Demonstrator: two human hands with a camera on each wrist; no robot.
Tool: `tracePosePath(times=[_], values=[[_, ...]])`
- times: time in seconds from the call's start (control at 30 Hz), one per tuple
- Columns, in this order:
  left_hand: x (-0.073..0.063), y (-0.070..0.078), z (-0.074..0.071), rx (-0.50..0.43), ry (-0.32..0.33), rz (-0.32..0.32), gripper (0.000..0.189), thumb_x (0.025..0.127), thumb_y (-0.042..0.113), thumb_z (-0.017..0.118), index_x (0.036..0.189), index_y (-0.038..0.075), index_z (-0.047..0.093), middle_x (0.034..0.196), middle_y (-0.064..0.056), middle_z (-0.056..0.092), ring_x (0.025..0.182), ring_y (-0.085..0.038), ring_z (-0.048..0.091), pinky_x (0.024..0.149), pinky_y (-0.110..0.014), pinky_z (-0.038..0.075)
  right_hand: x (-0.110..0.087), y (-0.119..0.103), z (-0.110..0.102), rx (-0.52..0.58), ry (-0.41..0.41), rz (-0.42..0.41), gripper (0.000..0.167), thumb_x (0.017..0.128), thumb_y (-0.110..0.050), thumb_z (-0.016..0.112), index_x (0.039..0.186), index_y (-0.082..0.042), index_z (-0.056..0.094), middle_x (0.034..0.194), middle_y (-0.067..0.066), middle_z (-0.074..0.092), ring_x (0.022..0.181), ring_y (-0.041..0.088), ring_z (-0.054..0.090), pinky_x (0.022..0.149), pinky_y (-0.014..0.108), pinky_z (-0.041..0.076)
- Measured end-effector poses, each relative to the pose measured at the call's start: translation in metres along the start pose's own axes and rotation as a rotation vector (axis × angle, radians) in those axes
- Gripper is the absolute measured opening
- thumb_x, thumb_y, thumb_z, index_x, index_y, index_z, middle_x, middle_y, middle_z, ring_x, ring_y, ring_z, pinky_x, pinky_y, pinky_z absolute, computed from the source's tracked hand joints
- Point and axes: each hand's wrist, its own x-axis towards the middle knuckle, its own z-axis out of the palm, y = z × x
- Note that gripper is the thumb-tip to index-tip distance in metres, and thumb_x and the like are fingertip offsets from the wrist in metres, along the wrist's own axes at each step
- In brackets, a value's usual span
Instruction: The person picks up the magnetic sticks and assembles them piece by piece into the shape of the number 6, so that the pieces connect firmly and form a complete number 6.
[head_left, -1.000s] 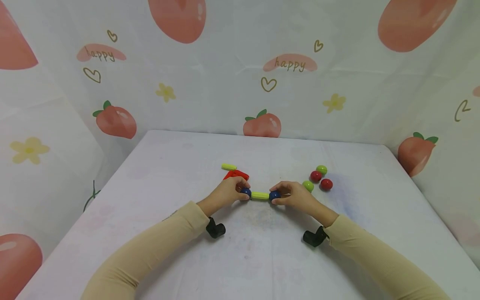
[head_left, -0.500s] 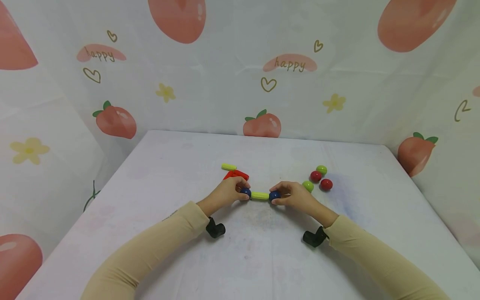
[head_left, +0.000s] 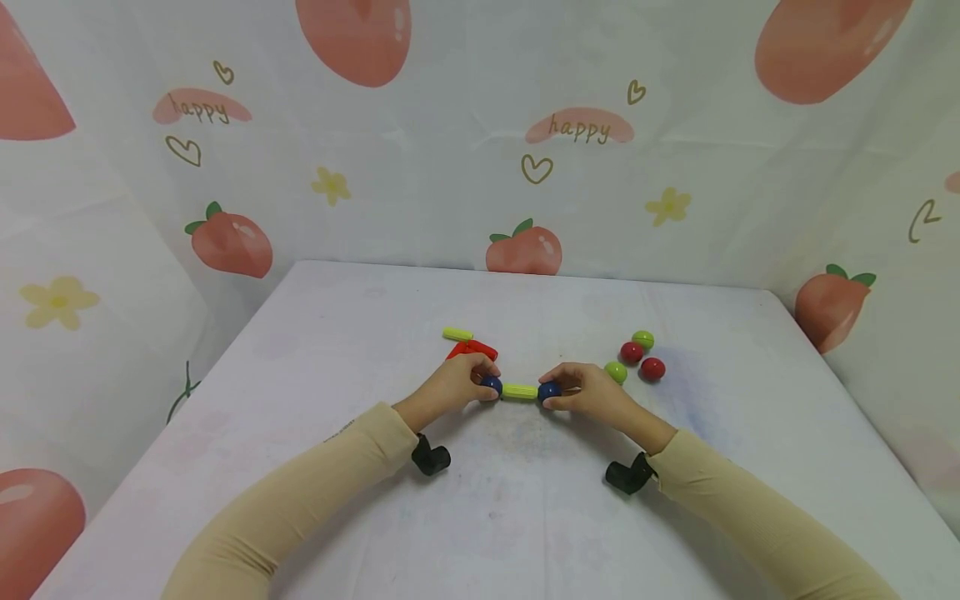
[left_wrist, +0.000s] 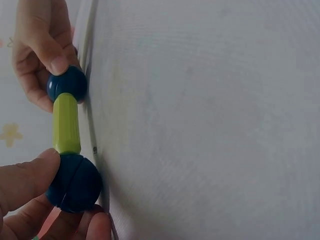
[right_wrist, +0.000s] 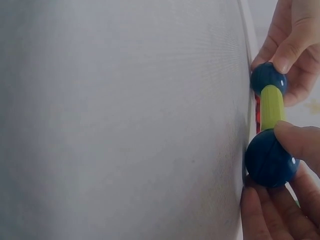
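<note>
1. The left ball [head_left: 492,386] is pinched in the left grip [head_left: 459,379], the right ball [head_left: 551,392] in the right grip [head_left: 594,392].
2. The rod [head_left: 521,392] is set between – both balls are touched by it.
3. Joining seems in hand – next, a straight push may be needed.

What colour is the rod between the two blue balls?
The rod is yellow-green, clearest in the left wrist view.

Rod [head_left: 520,392] between balls [head_left: 550,392], apparently in contact
</note>
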Motion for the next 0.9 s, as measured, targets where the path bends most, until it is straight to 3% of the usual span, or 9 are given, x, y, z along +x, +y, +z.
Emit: tracePosePath(times=[0.2,0.3,0.47,0.67,0.9], values=[[-0.001,0.002,-0.011,0.023,-0.017,0.027,0.032,0.091,0.019,0.078,0.12,0.011,0.069,0.119,-0.006,0.071,0.11,-0.02,0.064,0.095,-0.034,0.053,0.0,0.0,0.0,0.003,0.0,-0.001,0.034,0.091,-0.014,0.078,0.122,-0.006,0.07,0.123,0.015,0.072,0.119,0.032,0.068,0.104,0.048,0.053],[-0.002,0.005,-0.023,0.009,-0.003,0.05,0.03,0.093,0.018,0.075,0.122,0.011,0.069,0.122,-0.008,0.071,0.114,-0.023,0.064,0.093,-0.034,0.053,0.0,0.0,0.0,-0.003,0.003,0.006,0.033,0.091,-0.015,0.078,0.122,-0.007,0.07,0.123,0.015,0.072,0.119,0.031,0.068,0.104,0.047,0.053],[0.0,0.008,-0.046,-0.035,0.035,0.03,0.031,0.098,0.018,0.067,0.128,0.01,0.066,0.129,-0.011,0.068,0.12,-0.029,0.061,0.096,-0.039,0.055,0.0,0.0,0.0,-0.006,0.001,0.014,0.034,0.091,-0.015,0.078,0.122,-0.007,0.07,0.122,0.014,0.072,0.119,0.031,0.068,0.104,0.046,0.054],[0.018,-0.004,-0.067,-0.041,0.107,-0.017,0.035,0.102,0.019,0.061,0.135,0.009,0.062,0.136,-0.014,0.064,0.118,-0.031,0.063,0.1,-0.042,0.054,-0.001,0.0,-0.001,-0.002,-0.003,0.001,0.034,0.09,-0.015,0.078,0.122,-0.006,0.07,0.122,0.015,0.072,0.118,0.031,0.068,0.103,0.047,0.054],[0.041,-0.027,-0.074,-0.031,0.203,-0.047,0.031,0.102,0.015,0.06,0.131,0.006,0.064,0.135,-0.017,0.064,0.121,-0.032,0.06,0.104,-0.043,0.052,0.0,0.0,-0.001,0.004,-0.01,-0.006,0.034,0.09,-0.015,0.078,0.122,-0.006,0.07,0.122,0.015,0.072,0.118,0.031,0.068,0.103,0.046,0.054]])
